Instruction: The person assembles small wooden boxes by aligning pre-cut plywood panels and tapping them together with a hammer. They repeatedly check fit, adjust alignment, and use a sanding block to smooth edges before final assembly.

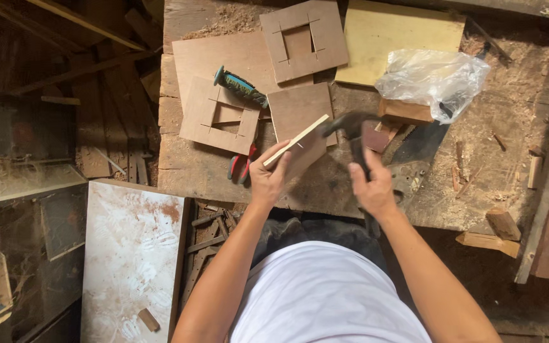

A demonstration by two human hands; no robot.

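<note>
Plywood is what I see most of here: I have my left hand (268,178) pinched closed on a thin pale wooden strip (296,140), holding it on edge against a small square plywood panel (300,121) that lies near the front of the counter (185,168). My right hand (373,187) is wrapped shut around the handle of a hammer (352,130), whose dark head is blurred and sits just right of the strip's far end, above the panel's right edge.

To the left of that panel lies another plywood square with a cut-out window (220,117), and a third windowed square (303,39) rests farther back, on a larger plywood sheet. A tool with a blue-green patterned grip (241,87) lies between the two windowed pieces. Red-handled pliers (241,166) poke out from under the near windowed square, just beside my left hand.

Behind the hammer sits a yellowish board (389,38), with a crumpled clear plastic bag (433,79) overlapping its right corner. A handsaw blade (417,155) lies under my right hand's reach, touching a small wood block (405,111). Sawdust and offcuts are scattered across the right end of the counter. A white, stained panel (131,254) lies on the floor to my left.
</note>
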